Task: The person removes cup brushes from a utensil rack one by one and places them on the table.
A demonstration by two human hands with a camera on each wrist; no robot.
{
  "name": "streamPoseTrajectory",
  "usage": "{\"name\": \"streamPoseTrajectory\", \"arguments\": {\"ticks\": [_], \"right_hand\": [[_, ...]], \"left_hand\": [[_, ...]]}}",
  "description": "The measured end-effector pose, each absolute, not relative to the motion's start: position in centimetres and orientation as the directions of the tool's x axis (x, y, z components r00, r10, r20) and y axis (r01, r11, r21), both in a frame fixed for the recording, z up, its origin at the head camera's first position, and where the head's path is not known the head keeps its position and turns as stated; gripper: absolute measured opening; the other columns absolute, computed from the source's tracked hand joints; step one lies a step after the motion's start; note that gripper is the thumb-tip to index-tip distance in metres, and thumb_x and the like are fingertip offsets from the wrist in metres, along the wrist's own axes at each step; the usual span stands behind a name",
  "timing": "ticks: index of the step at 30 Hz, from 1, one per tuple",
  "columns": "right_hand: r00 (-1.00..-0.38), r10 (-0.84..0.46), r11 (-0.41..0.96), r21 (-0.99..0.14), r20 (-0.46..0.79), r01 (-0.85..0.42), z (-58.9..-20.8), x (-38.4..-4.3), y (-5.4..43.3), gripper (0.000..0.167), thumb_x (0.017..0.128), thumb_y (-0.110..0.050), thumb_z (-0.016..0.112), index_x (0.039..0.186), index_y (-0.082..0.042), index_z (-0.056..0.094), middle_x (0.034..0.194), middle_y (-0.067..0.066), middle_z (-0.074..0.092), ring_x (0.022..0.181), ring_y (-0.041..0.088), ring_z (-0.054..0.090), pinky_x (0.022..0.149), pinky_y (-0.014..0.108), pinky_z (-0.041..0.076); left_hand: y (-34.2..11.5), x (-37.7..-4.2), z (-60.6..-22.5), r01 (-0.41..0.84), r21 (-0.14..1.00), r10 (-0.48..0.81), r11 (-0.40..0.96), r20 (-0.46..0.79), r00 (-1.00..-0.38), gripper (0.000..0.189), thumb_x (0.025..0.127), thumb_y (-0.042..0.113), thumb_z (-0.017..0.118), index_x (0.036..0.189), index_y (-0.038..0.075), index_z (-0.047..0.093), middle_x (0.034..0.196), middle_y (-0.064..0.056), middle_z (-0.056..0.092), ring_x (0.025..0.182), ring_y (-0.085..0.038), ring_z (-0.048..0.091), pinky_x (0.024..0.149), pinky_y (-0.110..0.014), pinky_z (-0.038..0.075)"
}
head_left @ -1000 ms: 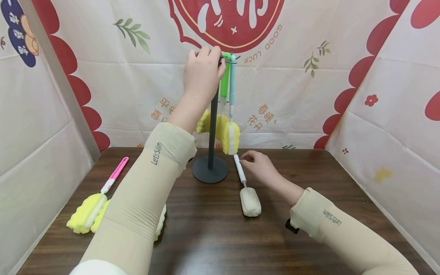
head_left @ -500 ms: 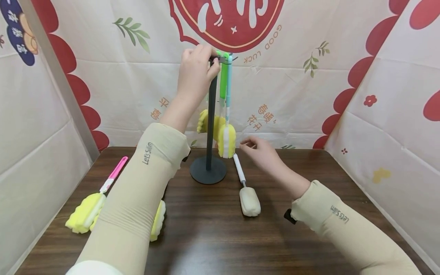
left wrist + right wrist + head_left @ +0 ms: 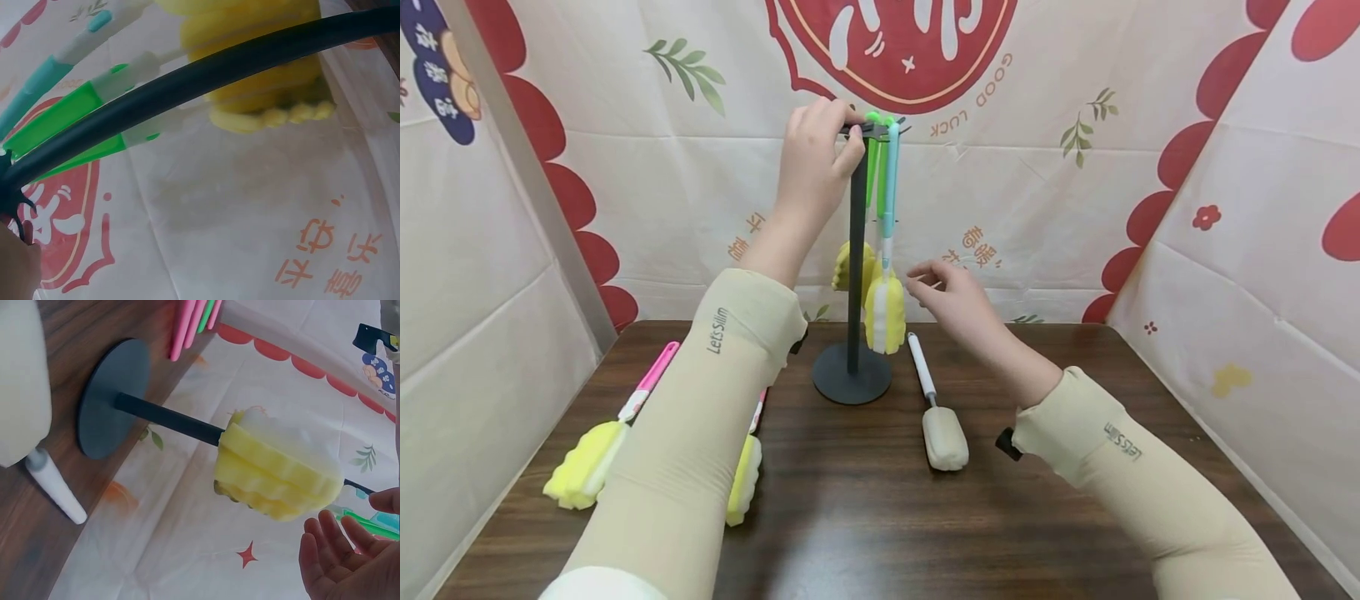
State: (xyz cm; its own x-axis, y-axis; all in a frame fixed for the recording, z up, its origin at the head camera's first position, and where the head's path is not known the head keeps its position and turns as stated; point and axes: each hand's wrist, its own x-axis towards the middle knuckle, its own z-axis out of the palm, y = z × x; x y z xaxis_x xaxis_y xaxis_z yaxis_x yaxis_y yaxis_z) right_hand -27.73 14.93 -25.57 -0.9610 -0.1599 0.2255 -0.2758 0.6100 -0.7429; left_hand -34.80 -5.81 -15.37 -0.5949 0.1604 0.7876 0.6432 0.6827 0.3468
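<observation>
My left hand (image 3: 818,158) pinches the hooked top of a black hanging stand (image 3: 855,250) between thumb and fingers; the left wrist view catches only a bit of that hand at its lower left corner. From the hooks hangs a sponge bottle brush with a light blue handle (image 3: 891,179) and a yellow-and-white head (image 3: 284,469). Green-handled brushes (image 3: 65,112) with yellow heads hang behind it. My right hand (image 3: 958,304) is in the air just right of the blue-handled brush's head, its fingers loosely bent and nothing held in them.
A white-handled brush with a cream head (image 3: 945,437) lies on the dark wooden table (image 3: 865,525), right of the stand's round base (image 3: 835,385). Pink-handled brushes (image 3: 650,379) with yellow heads lie at the left, partly behind my left sleeve. A printed cloth (image 3: 1037,208) closes the back.
My left hand and the stand's top have moved left, and the blue-handled brush has swung left with the hooks. My right hand has risen from beside the white handle and come left.
</observation>
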Motion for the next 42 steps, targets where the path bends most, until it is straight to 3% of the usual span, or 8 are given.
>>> {"name": "streamPoseTrajectory", "arguments": {"ticks": [8,19,31,42], "right_hand": [[-0.958,-0.141,0.606,-0.743,0.251,-0.284,-25.2,-28.5,13.9,0.038,0.096,-0.031,0.057,0.127,-0.009,0.06,0.108,0.008,0.062,0.098,0.026,0.06,0.077,0.04,0.047],[-0.962,-0.123,0.584,-0.766,0.245,-0.27,-24.6,-29.2,12.8,0.044,0.095,-0.032,0.06,0.134,-0.012,0.054,0.114,0.009,0.059,0.106,0.026,0.056,0.084,0.042,0.047],[-0.96,-0.147,0.596,-0.753,0.239,-0.279,-24.8,-30.0,11.8,0.045,0.097,-0.03,0.06,0.136,-0.009,0.052,0.115,0.011,0.061,0.106,0.026,0.058,0.086,0.042,0.048],[-0.953,-0.156,0.608,-0.736,0.259,-0.299,-25.0,-30.3,11.6,0.036,0.099,-0.029,0.057,0.127,-0.006,0.057,0.113,0.012,0.063,0.105,0.026,0.058,0.086,0.042,0.048]], "left_hand": [[-5.0,-35.1,-16.0,0.644,0.238,0.137,0.727,0.869,-0.476,0.031,0.1,0.02,0.038,0.11,0.005,0.063,0.104,-0.01,0.058,0.105,-0.023,0.048,0.098,-0.025,0.035],[-4.6,-35.2,-16.4,0.595,0.205,0.086,0.777,0.902,-0.423,0.03,0.1,0.022,0.04,0.106,0.004,0.064,0.106,-0.009,0.064,0.11,-0.024,0.053,0.099,-0.023,0.039],[-4.2,-35.2,-16.6,0.582,0.259,0.026,0.77,0.9,-0.435,0.03,0.099,0.022,0.042,0.106,0.005,0.065,0.107,-0.008,0.065,0.116,-0.021,0.052,0.1,-0.02,0.037],[-4.2,-35.2,-16.5,0.568,0.271,0.015,0.777,0.894,-0.448,0.029,0.099,0.022,0.041,0.106,0.006,0.064,0.107,-0.007,0.064,0.117,-0.02,0.05,0.099,-0.02,0.037]]}}
